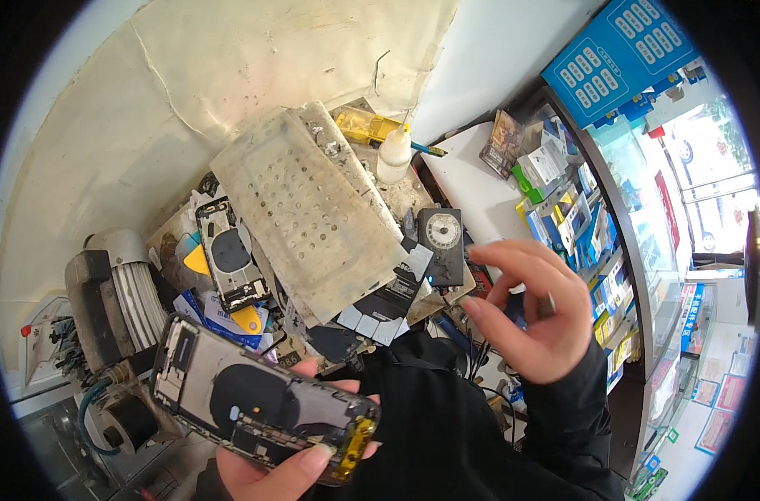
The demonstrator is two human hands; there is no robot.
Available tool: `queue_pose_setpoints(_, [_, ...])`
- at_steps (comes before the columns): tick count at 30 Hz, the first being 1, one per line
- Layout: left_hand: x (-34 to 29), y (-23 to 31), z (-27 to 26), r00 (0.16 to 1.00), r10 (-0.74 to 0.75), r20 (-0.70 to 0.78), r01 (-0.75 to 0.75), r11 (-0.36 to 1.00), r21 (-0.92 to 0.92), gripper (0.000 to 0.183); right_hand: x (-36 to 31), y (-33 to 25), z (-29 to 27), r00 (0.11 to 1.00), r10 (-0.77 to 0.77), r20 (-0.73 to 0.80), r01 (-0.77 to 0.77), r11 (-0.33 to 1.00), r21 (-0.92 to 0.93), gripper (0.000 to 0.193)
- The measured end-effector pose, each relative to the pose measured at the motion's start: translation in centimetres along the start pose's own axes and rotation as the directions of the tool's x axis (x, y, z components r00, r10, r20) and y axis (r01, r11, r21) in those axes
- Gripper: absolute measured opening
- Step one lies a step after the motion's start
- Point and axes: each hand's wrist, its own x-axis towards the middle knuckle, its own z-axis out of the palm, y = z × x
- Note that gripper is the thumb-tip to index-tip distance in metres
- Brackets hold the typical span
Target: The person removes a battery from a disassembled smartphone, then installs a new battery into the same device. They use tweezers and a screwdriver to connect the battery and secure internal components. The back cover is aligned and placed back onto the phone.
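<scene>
My left hand (290, 474) is closed around an opened phone housing (259, 392), tilted, with its inside facing up. A round black pad, small boards and yellow tape at one end show inside it. My right hand (549, 321) hovers off to the right, thumb and forefinger apart, and nothing shows between them. Nearest to it is a small black box with a round white dial (443, 232). Another opened phone frame (231, 255) lies on the cluttered bench. Several black phone batteries (394, 292) lie under the edge of a worn, pale perforated sheet (301, 196).
A white squeeze bottle (394, 156) and a yellow tool (363, 127) stand at the back. On the left is a grimy motor-like machine (119, 280). Shelves of small boxed goods (576, 221) line the right, below a blue sign (618, 63). Cables (480, 361) hang near my lap.
</scene>
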Motion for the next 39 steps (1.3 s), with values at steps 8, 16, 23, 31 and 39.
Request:
queue_pose_setpoints(8, [-1.5, -1.3, 0.6, 0.986, 0.075, -0.149, -0.081, 0.996, -0.033, 0.062, 3.5, 2.6, 3.1, 0.985, 0.116, 0.131, -0.113, 0.993, -0.033, 0.055])
queue_pose_setpoints(16, [-3.7, -2.8, 2.0, 0.907, -0.085, -0.412, 0.013, 0.984, -0.175, 0.07, 3.6, 1.9, 1.4, 0.781, 0.409, 0.471, -0.608, 0.671, 0.425, 0.02])
queue_pose_setpoints(23, [-6.4, -2.2, 0.3, 0.945, -0.208, -0.251, 0.166, 0.97, -0.18, 0.075, -5.5, 1.0, 0.5, 0.87, 0.377, 0.319, -0.492, 0.614, 0.618, 0.017])
queue_pose_setpoints(31, [-11.3, -3.2, -4.5, 0.842, -0.448, 0.3, 0.444, 0.892, 0.085, 0.066, -22.7, -4.2, 10.1, 0.769, 0.627, 0.125, -0.439, 0.375, 0.817, 0.023])
queue_pose_setpoints(39, [-17.9, -5.0, -5.3, 0.596, -0.682, 0.423, 0.658, 0.718, 0.23, 0.065, -36.8, -13.6, 15.9, 0.632, 0.768, -0.101, -0.17, 0.264, 0.949, 0.023])
